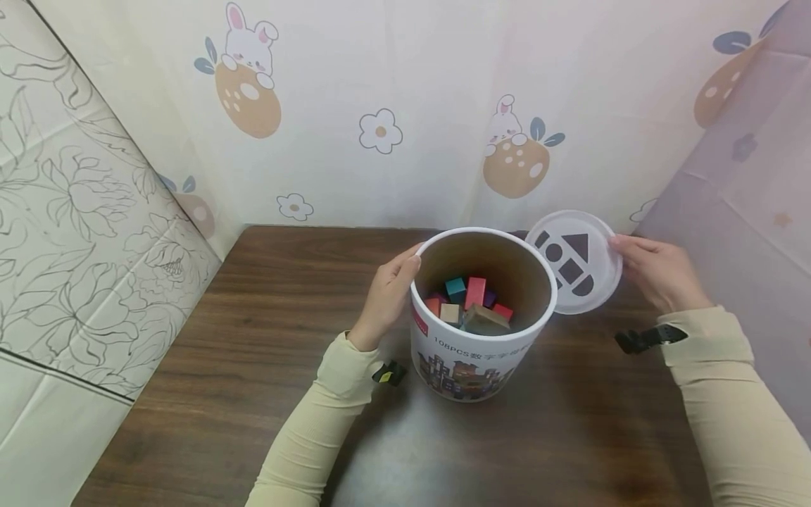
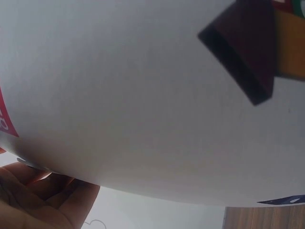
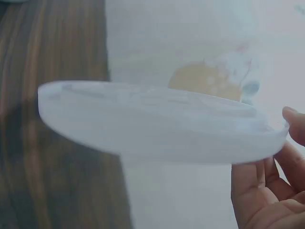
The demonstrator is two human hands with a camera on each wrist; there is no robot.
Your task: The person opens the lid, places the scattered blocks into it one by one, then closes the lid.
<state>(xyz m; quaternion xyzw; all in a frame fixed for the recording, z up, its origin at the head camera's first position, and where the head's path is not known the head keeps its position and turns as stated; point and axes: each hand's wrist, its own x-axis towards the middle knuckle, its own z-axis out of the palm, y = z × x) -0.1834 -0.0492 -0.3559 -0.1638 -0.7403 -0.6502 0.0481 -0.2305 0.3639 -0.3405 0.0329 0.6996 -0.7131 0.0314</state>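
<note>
A white round bucket with printed lettering and a picture of blocks stands upright on the table, its top uncovered. Several coloured wooden blocks lie at its bottom, among them red, teal, plain wood and purple ones. My left hand grips the bucket's left rim, thumb at the top edge; in the left wrist view the fingers lie against the outer wall. Off to the right, my right hand pinches the edge of a translucent white lid with shape cut-outs. The lid is tilted, partly behind the bucket's right rim.
The dark wooden table extends left and in front of the bucket. A pale curtain with rabbit prints hangs behind it, and a flower-line sheet is on the left. Each wrist wears a black strap.
</note>
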